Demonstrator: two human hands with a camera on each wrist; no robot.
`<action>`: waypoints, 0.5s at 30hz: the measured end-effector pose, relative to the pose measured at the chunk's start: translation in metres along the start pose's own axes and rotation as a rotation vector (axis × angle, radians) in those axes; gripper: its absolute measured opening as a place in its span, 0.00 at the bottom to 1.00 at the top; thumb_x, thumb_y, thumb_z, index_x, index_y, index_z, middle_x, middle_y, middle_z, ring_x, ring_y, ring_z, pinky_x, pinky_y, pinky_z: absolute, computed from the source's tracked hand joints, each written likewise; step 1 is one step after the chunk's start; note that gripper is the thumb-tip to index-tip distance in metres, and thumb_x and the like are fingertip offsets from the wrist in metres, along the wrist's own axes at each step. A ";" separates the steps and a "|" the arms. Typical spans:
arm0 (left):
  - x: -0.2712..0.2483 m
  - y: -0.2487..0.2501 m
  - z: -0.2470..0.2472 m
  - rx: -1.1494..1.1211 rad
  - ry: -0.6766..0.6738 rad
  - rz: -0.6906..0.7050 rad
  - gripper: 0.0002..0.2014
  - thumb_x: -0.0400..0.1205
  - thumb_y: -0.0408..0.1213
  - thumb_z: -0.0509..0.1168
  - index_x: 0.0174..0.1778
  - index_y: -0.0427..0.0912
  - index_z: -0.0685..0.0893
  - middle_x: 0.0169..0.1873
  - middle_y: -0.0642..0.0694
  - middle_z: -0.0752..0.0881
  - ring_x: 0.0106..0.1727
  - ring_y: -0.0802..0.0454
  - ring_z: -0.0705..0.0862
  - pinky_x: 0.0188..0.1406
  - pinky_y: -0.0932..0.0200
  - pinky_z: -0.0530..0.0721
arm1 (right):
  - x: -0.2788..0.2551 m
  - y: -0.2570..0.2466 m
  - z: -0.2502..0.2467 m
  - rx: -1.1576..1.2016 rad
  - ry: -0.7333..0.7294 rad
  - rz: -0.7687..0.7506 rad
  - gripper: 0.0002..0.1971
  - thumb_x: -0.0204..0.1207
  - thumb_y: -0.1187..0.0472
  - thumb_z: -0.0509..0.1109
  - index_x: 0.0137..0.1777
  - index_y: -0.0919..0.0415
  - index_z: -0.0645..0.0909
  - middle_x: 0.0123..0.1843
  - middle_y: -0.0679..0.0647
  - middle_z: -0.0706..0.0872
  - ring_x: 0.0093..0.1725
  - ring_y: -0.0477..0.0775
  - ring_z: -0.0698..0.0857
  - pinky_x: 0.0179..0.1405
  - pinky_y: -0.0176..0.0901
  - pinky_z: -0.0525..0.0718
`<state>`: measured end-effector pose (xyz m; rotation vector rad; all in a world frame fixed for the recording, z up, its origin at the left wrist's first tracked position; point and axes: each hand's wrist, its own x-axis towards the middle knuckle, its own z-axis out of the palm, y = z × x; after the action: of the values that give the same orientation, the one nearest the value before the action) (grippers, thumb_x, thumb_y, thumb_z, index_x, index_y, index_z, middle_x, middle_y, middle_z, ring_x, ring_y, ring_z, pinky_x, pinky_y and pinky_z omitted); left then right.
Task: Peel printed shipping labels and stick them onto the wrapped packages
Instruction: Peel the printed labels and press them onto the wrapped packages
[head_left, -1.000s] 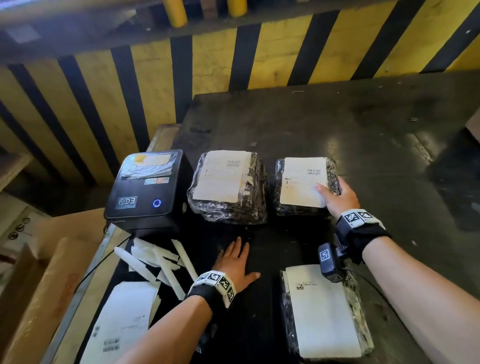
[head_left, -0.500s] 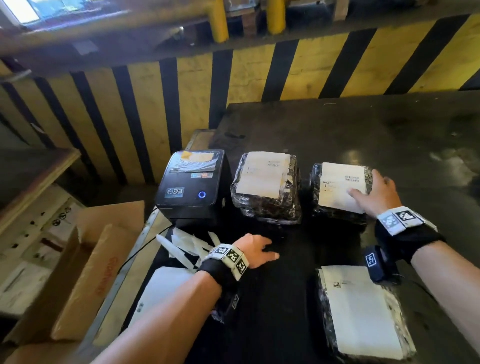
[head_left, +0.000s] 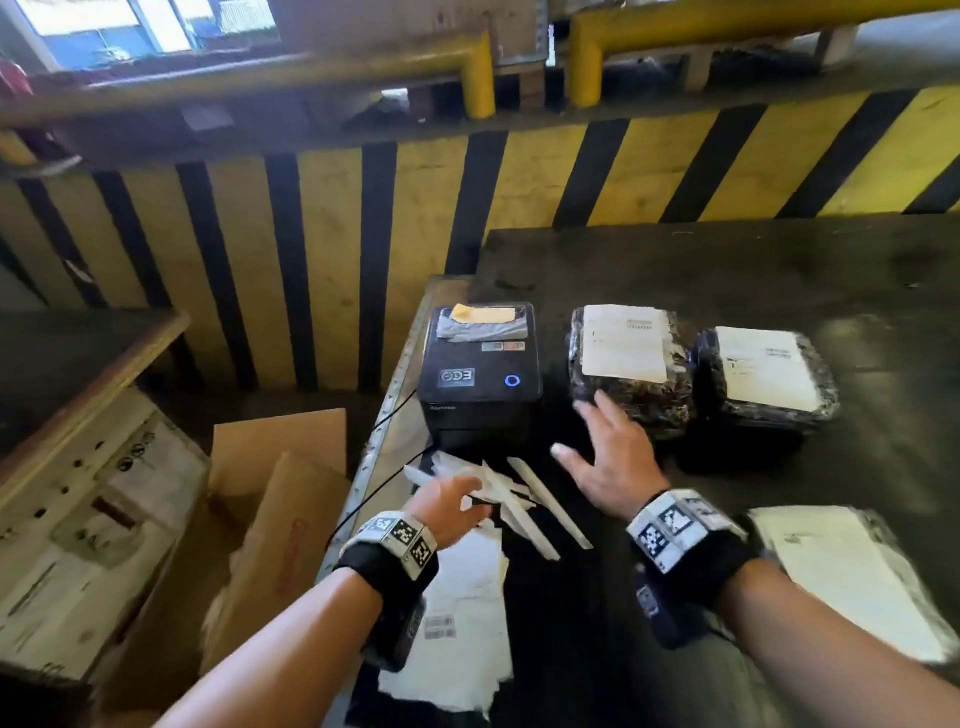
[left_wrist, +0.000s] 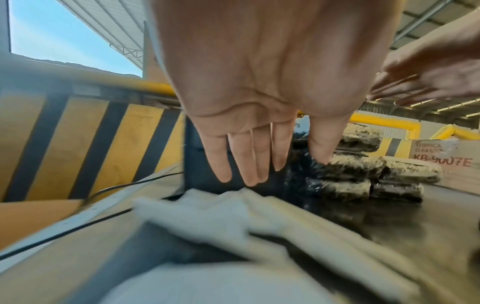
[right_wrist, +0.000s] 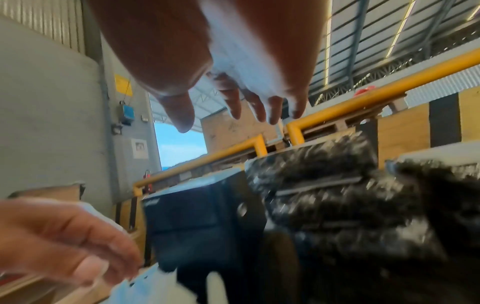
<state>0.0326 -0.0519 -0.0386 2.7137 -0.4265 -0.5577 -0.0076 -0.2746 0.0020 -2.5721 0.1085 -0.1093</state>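
Three dark wrapped packages lie on the black table, each with a white label on top: one (head_left: 631, 364) beside the printer, one (head_left: 769, 374) to its right, one (head_left: 852, 582) at the near right. My right hand (head_left: 605, 457) hovers open with spread fingers between the printer and the nearest package, holding nothing. My left hand (head_left: 452, 501) is open over a pile of white backing strips (head_left: 519, 499), fingers straight in the left wrist view (left_wrist: 246, 156). A black label printer (head_left: 480, 374) stands at the table's left edge.
Printed label sheets (head_left: 462, 623) lie at the near left of the table. Open cardboard boxes (head_left: 260, 545) stand on the floor to the left. A yellow and black striped wall (head_left: 363, 234) and yellow rails (head_left: 727, 21) close the far side.
My right hand left the far right package and swung left toward the printer. My left hand moved left from the bare table to above the backing strips. The head view panned left.
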 end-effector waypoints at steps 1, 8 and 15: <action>-0.008 -0.017 0.002 -0.003 -0.003 0.004 0.22 0.83 0.48 0.64 0.72 0.45 0.76 0.65 0.44 0.84 0.64 0.47 0.83 0.64 0.57 0.79 | -0.007 -0.009 0.018 -0.008 -0.048 0.031 0.32 0.75 0.44 0.67 0.75 0.60 0.69 0.80 0.61 0.65 0.79 0.59 0.64 0.78 0.50 0.62; -0.050 -0.085 0.026 0.051 -0.105 0.102 0.30 0.83 0.50 0.62 0.81 0.49 0.63 0.83 0.51 0.59 0.79 0.49 0.67 0.77 0.56 0.65 | -0.056 -0.042 0.109 -0.027 -0.419 0.342 0.22 0.71 0.38 0.69 0.48 0.59 0.80 0.51 0.57 0.87 0.54 0.58 0.85 0.49 0.43 0.79; -0.069 -0.102 0.036 0.021 -0.190 0.152 0.32 0.84 0.50 0.61 0.83 0.48 0.59 0.84 0.49 0.54 0.82 0.47 0.61 0.80 0.50 0.63 | -0.087 -0.044 0.132 0.098 -0.399 0.488 0.16 0.69 0.40 0.73 0.35 0.52 0.79 0.41 0.49 0.85 0.44 0.52 0.83 0.41 0.40 0.76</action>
<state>-0.0206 0.0545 -0.0858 2.6290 -0.6844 -0.7745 -0.0784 -0.1586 -0.0898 -2.3434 0.5540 0.5612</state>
